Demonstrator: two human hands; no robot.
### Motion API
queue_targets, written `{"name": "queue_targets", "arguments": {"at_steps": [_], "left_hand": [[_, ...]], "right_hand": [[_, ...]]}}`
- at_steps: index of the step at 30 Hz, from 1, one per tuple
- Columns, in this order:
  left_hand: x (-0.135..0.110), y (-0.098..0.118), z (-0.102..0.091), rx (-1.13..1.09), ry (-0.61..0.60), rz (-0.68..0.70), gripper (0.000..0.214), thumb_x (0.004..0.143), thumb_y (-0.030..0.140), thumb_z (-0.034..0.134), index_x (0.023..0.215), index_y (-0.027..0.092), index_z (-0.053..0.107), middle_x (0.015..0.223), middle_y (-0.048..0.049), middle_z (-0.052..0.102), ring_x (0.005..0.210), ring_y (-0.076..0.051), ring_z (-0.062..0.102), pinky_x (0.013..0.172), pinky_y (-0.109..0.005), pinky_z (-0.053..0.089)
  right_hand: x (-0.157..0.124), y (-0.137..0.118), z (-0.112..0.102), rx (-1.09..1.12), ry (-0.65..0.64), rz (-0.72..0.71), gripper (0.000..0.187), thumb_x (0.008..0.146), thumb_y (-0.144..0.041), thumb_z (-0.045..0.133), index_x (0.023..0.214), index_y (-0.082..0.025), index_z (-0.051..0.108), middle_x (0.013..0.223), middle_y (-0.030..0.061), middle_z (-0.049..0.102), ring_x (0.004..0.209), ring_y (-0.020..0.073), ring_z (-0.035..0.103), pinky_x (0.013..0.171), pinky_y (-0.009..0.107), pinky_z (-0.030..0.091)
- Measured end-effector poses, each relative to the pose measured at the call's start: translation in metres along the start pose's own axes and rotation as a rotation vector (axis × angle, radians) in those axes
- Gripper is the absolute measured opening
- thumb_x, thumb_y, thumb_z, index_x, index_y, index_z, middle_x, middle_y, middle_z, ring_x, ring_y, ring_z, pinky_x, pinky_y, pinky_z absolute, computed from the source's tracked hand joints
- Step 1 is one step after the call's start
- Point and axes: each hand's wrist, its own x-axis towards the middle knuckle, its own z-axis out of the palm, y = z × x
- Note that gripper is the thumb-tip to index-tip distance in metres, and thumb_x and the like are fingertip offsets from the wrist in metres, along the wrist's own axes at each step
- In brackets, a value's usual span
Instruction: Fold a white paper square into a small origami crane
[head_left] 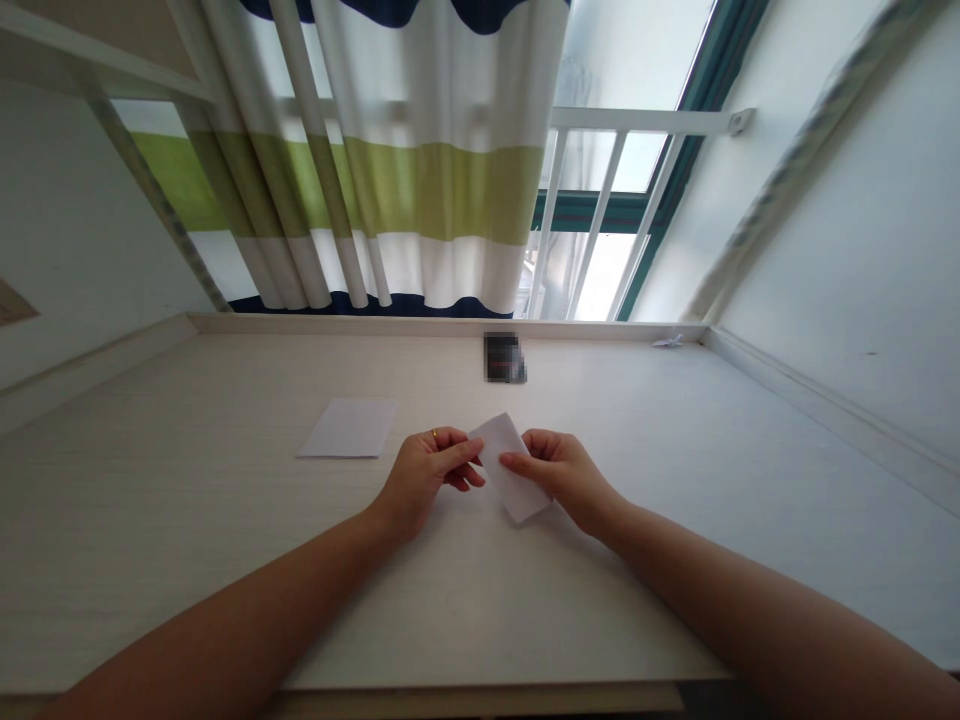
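Observation:
A small folded piece of white paper (514, 482) is held tilted just above the table, between my two hands. My left hand (429, 475), with a ring on one finger, pinches the paper's upper left edge between thumb and fingertips. On the other side, my right hand (564, 472) grips it, thumb lying on the front face and fingers behind. The paper hides part of the right fingers. Left of my hands, a flat white sheet of paper (349, 428) lies on the table.
The pale wooden table (465, 620) has a raised rim at the back. A dark, blurred-out object (502, 358) lies near that rim. A small whitish item (667, 342) sits in the back right corner. Behind are a striped curtain (450, 190) and a barred window (592, 210); white walls flank both sides.

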Motion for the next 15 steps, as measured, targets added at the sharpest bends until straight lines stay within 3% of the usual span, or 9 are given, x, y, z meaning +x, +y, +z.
{"name": "queue_targets", "arguments": {"at_steps": [10,15], "left_hand": [[0.0005,-0.001,-0.0012,0.029,-0.021,0.003,0.022,0.064,0.032,0.064,0.062,0.013,0.055,0.054,0.0007,0.059,0.046,-0.009,0.055,0.046,-0.019,0.037],[-0.0004,-0.0009,-0.0018,0.12,-0.045,0.076,0.019,0.066,0.03,0.063,0.072,0.013,0.059,0.062,-0.0008,0.06,0.059,-0.01,0.056,0.059,-0.021,0.042]], "right_hand": [[-0.0007,-0.001,0.0003,-0.007,-0.006,0.007,0.026,0.06,-0.036,0.067,0.062,-0.014,0.052,0.059,-0.0012,0.055,0.05,0.0086,0.046,0.046,0.021,0.033],[-0.001,-0.0021,-0.0013,-0.076,-0.042,0.037,0.024,0.061,-0.033,0.065,0.06,-0.015,0.05,0.055,-0.0025,0.053,0.046,0.0074,0.044,0.043,0.02,0.03]]}}
